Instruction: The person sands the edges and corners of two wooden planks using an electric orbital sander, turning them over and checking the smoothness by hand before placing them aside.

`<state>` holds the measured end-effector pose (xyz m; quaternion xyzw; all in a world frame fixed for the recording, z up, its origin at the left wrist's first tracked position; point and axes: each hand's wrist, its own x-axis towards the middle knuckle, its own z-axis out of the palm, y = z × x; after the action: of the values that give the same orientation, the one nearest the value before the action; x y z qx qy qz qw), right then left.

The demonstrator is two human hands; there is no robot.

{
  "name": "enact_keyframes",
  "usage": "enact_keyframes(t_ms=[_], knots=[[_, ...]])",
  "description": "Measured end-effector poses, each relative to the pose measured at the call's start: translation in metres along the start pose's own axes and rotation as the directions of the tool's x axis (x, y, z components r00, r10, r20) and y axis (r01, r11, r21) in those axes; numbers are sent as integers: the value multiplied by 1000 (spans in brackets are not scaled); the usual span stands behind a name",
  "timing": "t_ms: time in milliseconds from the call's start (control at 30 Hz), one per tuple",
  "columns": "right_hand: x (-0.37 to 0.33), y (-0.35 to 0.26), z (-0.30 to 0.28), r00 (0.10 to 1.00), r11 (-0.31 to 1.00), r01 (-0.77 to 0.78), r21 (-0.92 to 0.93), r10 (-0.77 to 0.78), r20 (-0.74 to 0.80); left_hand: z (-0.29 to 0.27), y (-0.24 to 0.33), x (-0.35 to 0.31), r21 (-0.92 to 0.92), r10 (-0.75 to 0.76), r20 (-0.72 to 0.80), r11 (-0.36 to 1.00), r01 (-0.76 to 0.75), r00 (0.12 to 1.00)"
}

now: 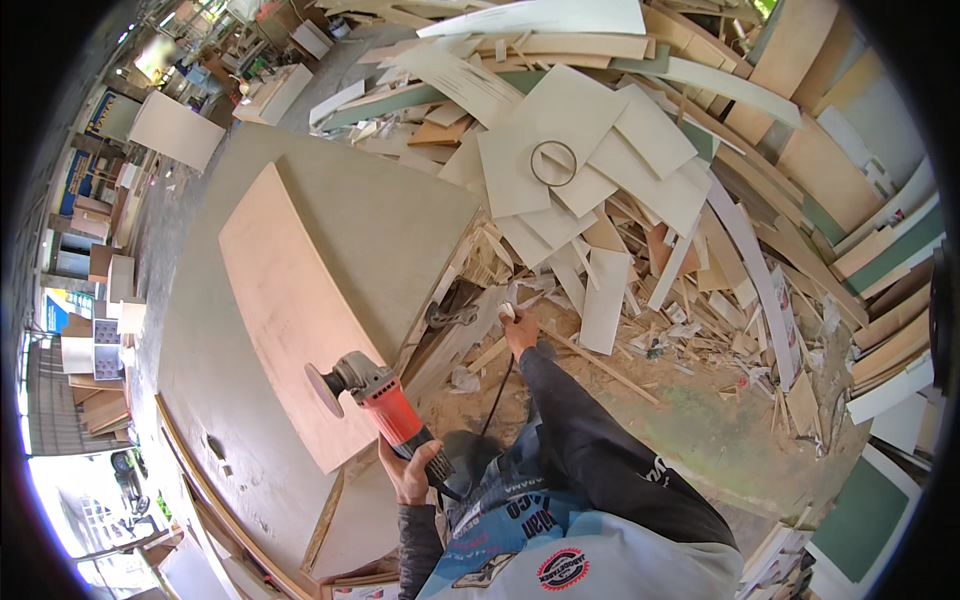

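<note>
My left hand (405,472) is closed round the rear body of a red and black angle grinder (392,408). The grinder's round disc (324,390) points left, above a long light-brown wooden panel (290,315) lying on a large grey tabletop (385,205). My right hand (519,331) is stretched forward past the table's edge, fingers closed on a small white plug-like piece (508,311). A black cord (497,402) hangs from near that hand down toward my body. Fingers hide part of the white piece, so its exact kind is unclear.
A heap of white board offcuts (550,130) and wood scraps lies ahead and right, with a thin dark ring (554,163) on top. Wood slivers litter the dirt floor (700,430). Long boards (890,250) lean at the right. A pale board (178,130) stands far left.
</note>
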<state>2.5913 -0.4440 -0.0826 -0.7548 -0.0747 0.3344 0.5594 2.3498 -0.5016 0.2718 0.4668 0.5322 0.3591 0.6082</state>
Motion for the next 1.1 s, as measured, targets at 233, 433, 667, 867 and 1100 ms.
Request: enact_keyframes(t_ms=[233,433,667,867,1100], knots=[[51,-12,4,985,943,110,-314,-62,159,57,-9,26,47,-95,-48,994,97,994],[86,-37,20,968,977,87,-193,-37,249,88,-16,55,99,-101,-9,990,101,995],[97,-17,33,967,978,175,-117,-148,208,91,-23,74,110,-156,30,982,152,987],[96,-27,26,940,970,224,-92,-190,283,87,-23,83,105,-161,19,982,158,987],[97,-31,39,939,958,256,-132,-214,271,88,-22,88,143,-181,22,974,176,983]])
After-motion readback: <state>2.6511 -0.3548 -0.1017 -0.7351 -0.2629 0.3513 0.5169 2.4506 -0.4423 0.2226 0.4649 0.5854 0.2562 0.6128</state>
